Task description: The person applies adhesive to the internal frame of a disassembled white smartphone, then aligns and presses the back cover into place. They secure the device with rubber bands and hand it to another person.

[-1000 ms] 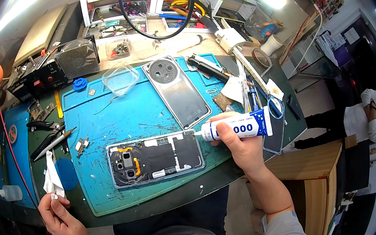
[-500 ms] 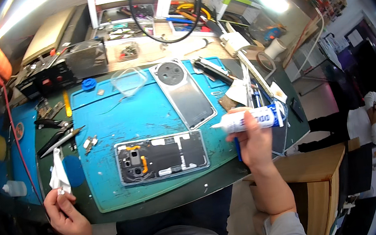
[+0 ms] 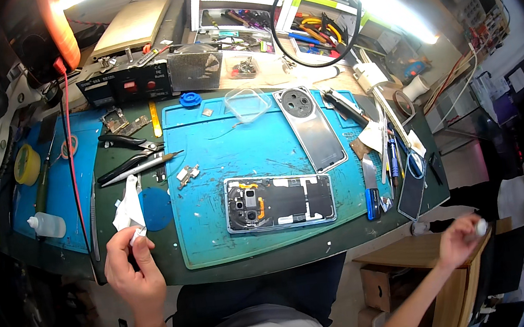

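Our left hand [image 3: 133, 266] pinches a crumpled white wipe [image 3: 130, 209] between thumb and fingers at the front edge of the desk [image 3: 157, 266], just beside a round blue pad [image 3: 156, 208]. Our right hand [image 3: 461, 239] is off the desk to the right, above a wooden cabinet [image 3: 408, 256], closed around a small white tube [image 3: 480, 227] whose end shows at the fingertips. Between the hands, on the blue work mat [image 3: 223, 161], lies the opened phone [image 3: 279, 201], its insides facing up. Its grey back cover [image 3: 313, 130] lies further back on the mat, apart from it. Tweezers and pliers [image 3: 129, 159] rest left of the mat.
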Available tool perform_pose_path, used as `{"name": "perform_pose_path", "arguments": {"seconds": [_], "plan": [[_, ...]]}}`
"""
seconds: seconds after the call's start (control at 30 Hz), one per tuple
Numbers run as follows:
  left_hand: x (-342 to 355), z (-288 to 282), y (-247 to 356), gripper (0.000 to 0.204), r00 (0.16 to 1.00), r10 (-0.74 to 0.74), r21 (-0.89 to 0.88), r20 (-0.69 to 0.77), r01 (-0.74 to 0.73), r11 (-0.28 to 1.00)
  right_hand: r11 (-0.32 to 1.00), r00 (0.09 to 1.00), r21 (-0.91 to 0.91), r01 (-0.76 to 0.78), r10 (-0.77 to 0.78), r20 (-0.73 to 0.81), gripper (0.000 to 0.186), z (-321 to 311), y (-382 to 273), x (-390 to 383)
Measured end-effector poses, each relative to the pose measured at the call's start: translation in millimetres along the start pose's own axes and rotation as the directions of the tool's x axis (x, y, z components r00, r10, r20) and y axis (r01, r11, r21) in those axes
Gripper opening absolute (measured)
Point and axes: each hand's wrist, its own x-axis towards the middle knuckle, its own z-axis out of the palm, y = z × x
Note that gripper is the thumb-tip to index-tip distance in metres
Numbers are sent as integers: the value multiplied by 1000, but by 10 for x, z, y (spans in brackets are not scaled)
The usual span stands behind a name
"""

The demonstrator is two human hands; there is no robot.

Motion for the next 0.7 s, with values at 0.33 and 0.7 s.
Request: {"name": "perform_pose_path", "arguments": {"seconds": [0.33,0.7], "plan": [[-14,-23,-60,10,997,72,-26,17,-72,997,905,673,-302,-299,-24,-739,35,-1517,274,-2504],[56,-48,-80,11,983,143,-11,113,-142,990,520,389,-777,-356,838,383,45,259,3228,-1562]]}}
